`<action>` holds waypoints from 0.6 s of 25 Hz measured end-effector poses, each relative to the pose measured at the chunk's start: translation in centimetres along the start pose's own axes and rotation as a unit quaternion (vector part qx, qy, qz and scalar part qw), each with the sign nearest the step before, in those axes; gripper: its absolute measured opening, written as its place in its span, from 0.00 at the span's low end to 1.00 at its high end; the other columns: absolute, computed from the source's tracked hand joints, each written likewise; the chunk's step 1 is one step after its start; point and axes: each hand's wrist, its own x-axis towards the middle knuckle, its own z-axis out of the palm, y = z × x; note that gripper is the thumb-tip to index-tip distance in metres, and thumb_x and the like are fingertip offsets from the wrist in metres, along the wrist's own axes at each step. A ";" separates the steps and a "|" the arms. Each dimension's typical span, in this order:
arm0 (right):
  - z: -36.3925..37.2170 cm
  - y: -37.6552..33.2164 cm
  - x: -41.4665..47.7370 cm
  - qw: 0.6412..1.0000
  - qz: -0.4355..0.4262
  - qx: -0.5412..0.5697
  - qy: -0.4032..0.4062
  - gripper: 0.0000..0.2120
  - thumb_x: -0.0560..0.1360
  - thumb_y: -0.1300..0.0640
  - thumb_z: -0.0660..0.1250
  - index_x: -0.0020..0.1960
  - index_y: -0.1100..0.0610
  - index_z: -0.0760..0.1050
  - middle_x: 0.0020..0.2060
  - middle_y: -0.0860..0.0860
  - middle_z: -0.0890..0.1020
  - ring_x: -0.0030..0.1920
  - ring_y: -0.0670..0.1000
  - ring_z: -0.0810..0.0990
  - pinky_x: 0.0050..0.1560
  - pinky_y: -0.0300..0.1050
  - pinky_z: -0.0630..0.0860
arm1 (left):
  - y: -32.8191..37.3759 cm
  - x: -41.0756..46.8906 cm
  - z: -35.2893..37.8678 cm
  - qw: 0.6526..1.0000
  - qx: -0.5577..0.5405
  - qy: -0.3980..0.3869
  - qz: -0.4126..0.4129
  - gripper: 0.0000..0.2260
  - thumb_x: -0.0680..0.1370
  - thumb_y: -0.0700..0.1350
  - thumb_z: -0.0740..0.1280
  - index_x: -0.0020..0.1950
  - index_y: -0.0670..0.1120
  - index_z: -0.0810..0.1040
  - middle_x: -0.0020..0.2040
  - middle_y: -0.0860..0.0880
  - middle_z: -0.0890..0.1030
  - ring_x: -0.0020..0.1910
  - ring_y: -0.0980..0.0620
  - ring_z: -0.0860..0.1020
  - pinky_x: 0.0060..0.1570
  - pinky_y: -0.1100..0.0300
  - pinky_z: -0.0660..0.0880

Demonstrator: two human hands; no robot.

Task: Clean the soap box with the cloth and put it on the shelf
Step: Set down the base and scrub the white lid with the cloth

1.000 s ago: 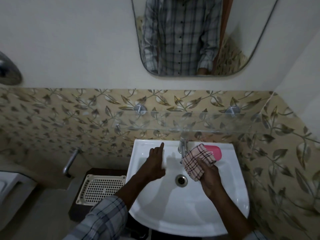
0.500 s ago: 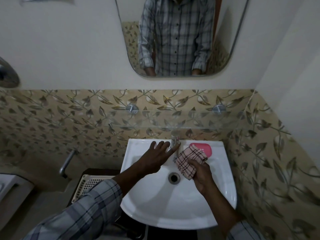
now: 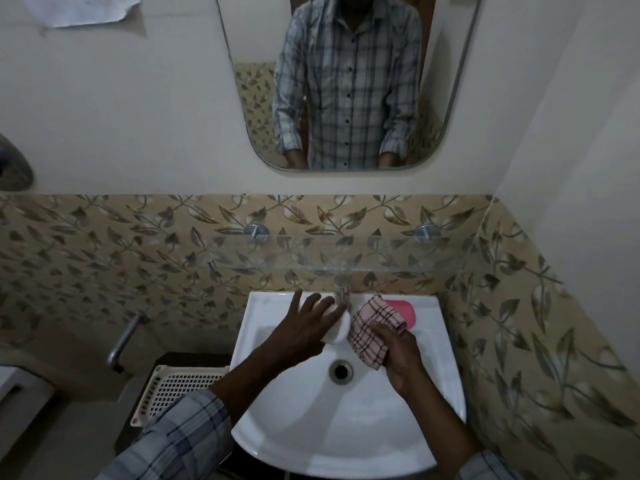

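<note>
Clasped light, rigid, likely slippery soap box [image 3: 335, 323] by edges in left hand [image 3: 298, 336] at 12 o'clock of sink [image 3: 346, 427]; gripped cloth [image 3: 372, 332] in right hand [image 3: 398, 355].

Glass shelf [image 3: 346, 259] sits above sink [image 3: 277, 301] back rim; tiled wall [image 3: 346, 213] between shelf and mirror [image 3: 346, 98] leaves access from above. Tap [image 3: 343, 296] stands under shelf, flanked closely by left hand [image 3: 301, 336] holding soap box [image 3: 338, 329] and right hand [image 3: 398, 355] gripping cloth [image 3: 372, 329]. Pink object [image 3: 406, 311] occupies right rim. Side wall [image 3: 519, 323] close on right. Room open around drain [image 3: 341, 371].
</note>
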 end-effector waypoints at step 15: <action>8.5 -2.6 -1.8 0.996 -0.019 -0.087 -0.014 0.10 0.75 0.68 0.65 0.52 0.60 0.82 0.40 0.58 0.88 0.38 0.57 0.87 0.32 0.43 0.81 | 2.8 0.9 -0.7 0.590 -0.750 0.112 -0.277 0.26 0.74 0.65 0.64 0.73 0.66 0.66 0.73 0.57 0.71 0.69 0.57 0.74 0.65 0.57 0.74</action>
